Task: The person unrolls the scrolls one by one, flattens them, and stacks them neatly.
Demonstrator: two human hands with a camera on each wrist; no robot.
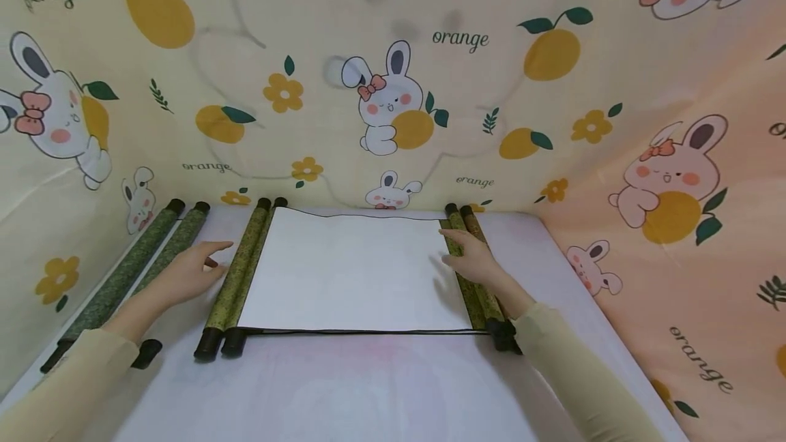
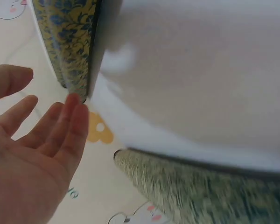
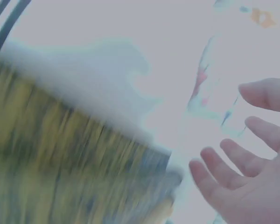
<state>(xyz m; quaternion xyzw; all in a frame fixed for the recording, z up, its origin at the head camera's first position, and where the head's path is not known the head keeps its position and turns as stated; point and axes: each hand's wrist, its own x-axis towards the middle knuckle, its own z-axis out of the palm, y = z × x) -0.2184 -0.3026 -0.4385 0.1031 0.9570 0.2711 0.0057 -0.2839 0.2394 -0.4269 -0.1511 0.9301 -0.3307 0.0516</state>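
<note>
A scroll lies partly unrolled on the table, its blank white sheet (image 1: 350, 271) spread between a pair of olive patterned rolls (image 1: 236, 285) on the left and another pair (image 1: 475, 302) on the right. My left hand (image 1: 184, 278), fingers extended and holding nothing, hovers between the left olive rolls and a dark green roll (image 1: 187, 234). Over the right-hand rolls is my right hand (image 1: 475, 258), its fingers loosely spread toward the sheet. The right wrist view shows that hand (image 3: 252, 172) beside a blurred olive roll (image 3: 70, 154), with nothing in its grasp.
Another dark green roll (image 1: 123, 278) lies at the far left. Black end caps (image 1: 209, 343) show on the rolls, and thin black lines run along the sheet's front edge. A printed cloth (image 1: 307, 19) with rabbits and oranges rises behind the white table (image 1: 344, 394) and at its sides.
</note>
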